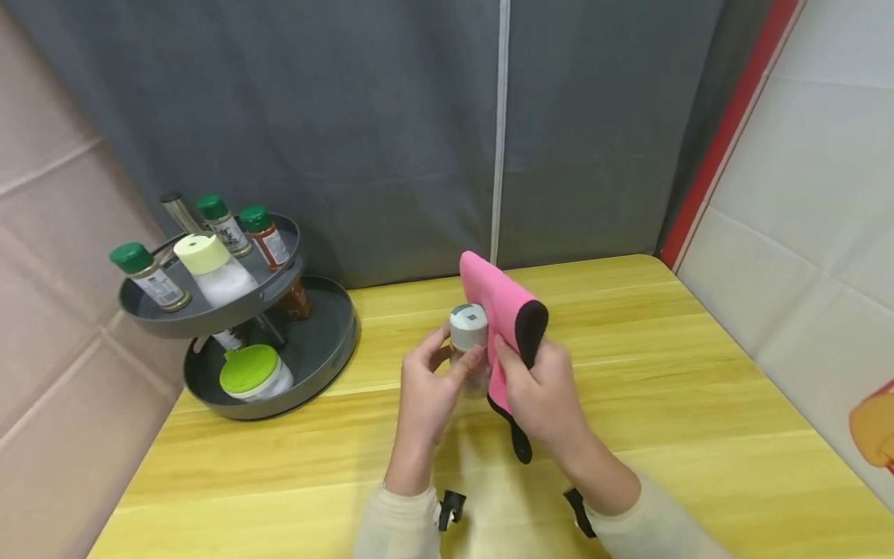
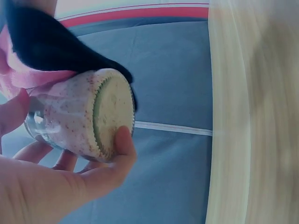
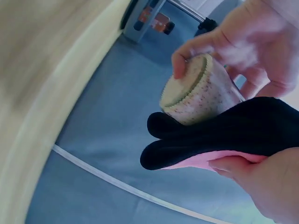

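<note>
Cream sleeves (image 1: 401, 524) occupy the foreground. The left hand (image 1: 424, 388), fingers curled, grips a white-capped jar (image 1: 468, 330) raised above the bench (image 1: 698, 404), one fingertip on its base; the right hand (image 1: 548, 392) pinches a folded, black-edged pink cloth (image 1: 497, 299) against the jar's side. Left: two-tiered rack (image 1: 209, 319) bearing green-capped bottles (image 1: 265, 237).

Both hands (image 1: 427, 392) (image 1: 548, 392) near each other, curled.
</note>
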A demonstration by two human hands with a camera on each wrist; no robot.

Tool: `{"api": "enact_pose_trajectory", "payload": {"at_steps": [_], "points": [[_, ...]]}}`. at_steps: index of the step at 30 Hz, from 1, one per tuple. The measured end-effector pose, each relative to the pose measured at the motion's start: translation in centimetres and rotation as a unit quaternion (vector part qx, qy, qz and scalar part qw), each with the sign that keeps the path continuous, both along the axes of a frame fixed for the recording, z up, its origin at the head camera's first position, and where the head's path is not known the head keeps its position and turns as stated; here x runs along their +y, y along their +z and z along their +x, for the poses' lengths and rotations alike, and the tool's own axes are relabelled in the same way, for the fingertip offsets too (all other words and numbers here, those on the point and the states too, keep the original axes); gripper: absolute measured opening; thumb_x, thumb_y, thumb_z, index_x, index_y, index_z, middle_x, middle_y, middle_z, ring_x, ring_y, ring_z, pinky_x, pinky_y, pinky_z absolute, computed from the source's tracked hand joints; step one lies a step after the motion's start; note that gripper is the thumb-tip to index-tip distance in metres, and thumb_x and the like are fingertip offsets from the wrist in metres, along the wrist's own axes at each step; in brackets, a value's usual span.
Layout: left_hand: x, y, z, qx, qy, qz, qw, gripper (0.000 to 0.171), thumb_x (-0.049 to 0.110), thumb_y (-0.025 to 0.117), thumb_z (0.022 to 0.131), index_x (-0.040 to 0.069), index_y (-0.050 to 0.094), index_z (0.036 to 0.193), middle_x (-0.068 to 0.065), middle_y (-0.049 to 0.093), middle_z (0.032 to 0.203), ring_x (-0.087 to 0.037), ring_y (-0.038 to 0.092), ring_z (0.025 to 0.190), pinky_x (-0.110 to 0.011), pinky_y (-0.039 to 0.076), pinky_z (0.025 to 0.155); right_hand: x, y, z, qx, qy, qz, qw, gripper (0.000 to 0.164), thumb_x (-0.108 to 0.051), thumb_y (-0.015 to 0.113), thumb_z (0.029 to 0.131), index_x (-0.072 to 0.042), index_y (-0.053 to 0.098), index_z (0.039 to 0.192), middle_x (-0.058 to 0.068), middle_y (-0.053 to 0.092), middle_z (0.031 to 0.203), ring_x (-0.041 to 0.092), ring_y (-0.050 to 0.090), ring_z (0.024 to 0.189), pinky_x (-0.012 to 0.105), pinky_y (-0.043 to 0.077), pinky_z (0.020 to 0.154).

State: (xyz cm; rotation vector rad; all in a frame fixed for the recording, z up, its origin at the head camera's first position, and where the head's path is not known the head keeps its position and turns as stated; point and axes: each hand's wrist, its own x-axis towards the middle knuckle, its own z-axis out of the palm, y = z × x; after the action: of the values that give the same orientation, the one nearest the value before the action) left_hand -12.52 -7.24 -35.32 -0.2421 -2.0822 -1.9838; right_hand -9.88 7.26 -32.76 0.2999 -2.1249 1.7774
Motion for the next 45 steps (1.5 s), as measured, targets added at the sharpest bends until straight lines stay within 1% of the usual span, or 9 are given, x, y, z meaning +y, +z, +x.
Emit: {"api": "enact_pose_trajectory", "payload": {"at_steps": [7,14,17,22,26,28,36,41,45], "points": [[-0.4,0.4,0.4,0.011,0.023,0.005,0.9997,0.045,0.019,0.081,0.087,0.013,0.069,0.131,-0.003,0.064,0.134,-0.036,0.059,0.115,-0.054,0.046,0.102,0.2,-1.2,0.4,-0.1,0.022,0.04,0.994,0.017,-0.013,0.059,0.101,0.0,0.068,0.104,0.012,0.067,0.082,0.022,0.062,0.069,0.033,0.053,0.063],[-0.5,0.3,0.5,-0.007,0.014,0.001,0.9999,0.048,0.022,0.08,0.089,0.015,0.067,0.134,-0.002,0.062,0.138,-0.035,0.058,0.121,-0.057,0.045,0.103,0.5,-1.5,0.3,-0.182,0.033,0.065,0.981,0.018,-0.015,0.056,0.101,0.001,0.064,0.099,0.013,0.066,0.081,0.023,0.063,0.068,0.034,0.053,0.063],[-0.4,0.1,0.4,-0.007,0.01,0.002,0.9999,0.048,0.022,0.081,0.088,0.015,0.067,0.134,0.0,0.062,0.138,-0.034,0.058,0.12,-0.055,0.045,0.103,0.5,-1.0,0.4,-0.171,0.031,0.048,0.984,0.02,-0.018,0.055,0.102,0.0,0.064,0.105,0.015,0.066,0.084,0.025,0.063,0.07,0.036,0.053,0.064],[-0.1,-0.3,0.6,-0.019,0.006,-0.006,0.9998,0.05,0.022,0.082,0.087,0.016,0.068,0.134,0.001,0.062,0.138,-0.033,0.058,0.116,-0.053,0.049,0.099,0.4,0.3,1.1,-0.082,0.012,0.005,0.997,0.024,-0.017,0.056,0.103,-0.003,0.062,0.123,0.016,0.063,0.095,0.027,0.06,0.079,0.036,0.052,0.07],[0.1,-0.2,1.0,-0.026,0.012,-0.008,0.9996,0.049,0.022,0.082,0.087,0.016,0.068,0.134,0.0,0.062,0.138,-0.033,0.06,0.113,-0.051,0.052,0.095,-0.1,1.0,1.6,-0.007,0.001,-0.013,1.0,0.027,-0.012,0.057,0.102,0.0,0.061,0.127,0.015,0.066,0.103,0.026,0.061,0.084,0.032,0.053,0.073],[0.2,0.0,1.1,-0.025,0.017,0.0,0.9996,0.048,0.021,0.082,0.087,0.015,0.068,0.134,-0.002,0.062,0.137,-0.034,0.06,0.113,-0.051,0.054,0.093,-0.4,0.8,1.7,0.004,0.001,-0.007,1.0,0.025,-0.011,0.059,0.101,0.001,0.062,0.124,0.015,0.067,0.103,0.025,0.062,0.083,0.032,0.054,0.073],[-0.3,0.4,2.0,-0.025,0.037,0.034,0.9984,0.047,0.019,0.081,0.088,0.012,0.068,0.133,-0.004,0.063,0.135,-0.034,0.059,0.111,-0.045,0.056,0.085,-0.4,-1.2,1.9,-0.076,0.047,0.098,0.991,0.016,-0.012,0.059,0.1,0.002,0.065,0.106,0.011,0.062,0.079,0.02,0.059,0.068,0.033,0.052,0.061],[-0.6,0.5,2.3,-0.023,0.035,0.025,0.9988,0.048,0.022,0.08,0.089,0.013,0.067,0.134,-0.002,0.062,0.136,-0.033,0.059,0.113,-0.05,0.053,0.092,0.1,-1.8,1.6,-0.145,0.074,0.087,0.983,0.016,-0.011,0.055,0.101,0.002,0.062,0.108,0.012,0.066,0.085,0.021,0.063,0.072,0.033,0.054,0.065],[-0.7,0.4,2.4,-0.026,0.031,0.017,0.999,0.05,0.024,0.08,0.089,0.014,0.066,0.135,-0.001,0.062,0.136,-0.032,0.06,0.114,-0.053,0.049,0.097,0.0,-1.4,1.5,-0.16,0.067,0.065,0.983,0.018,-0.015,0.053,0.102,0.0,0.061,0.11,0.013,0.064,0.084,0.023,0.062,0.071,0.035,0.053,0.065]]}}
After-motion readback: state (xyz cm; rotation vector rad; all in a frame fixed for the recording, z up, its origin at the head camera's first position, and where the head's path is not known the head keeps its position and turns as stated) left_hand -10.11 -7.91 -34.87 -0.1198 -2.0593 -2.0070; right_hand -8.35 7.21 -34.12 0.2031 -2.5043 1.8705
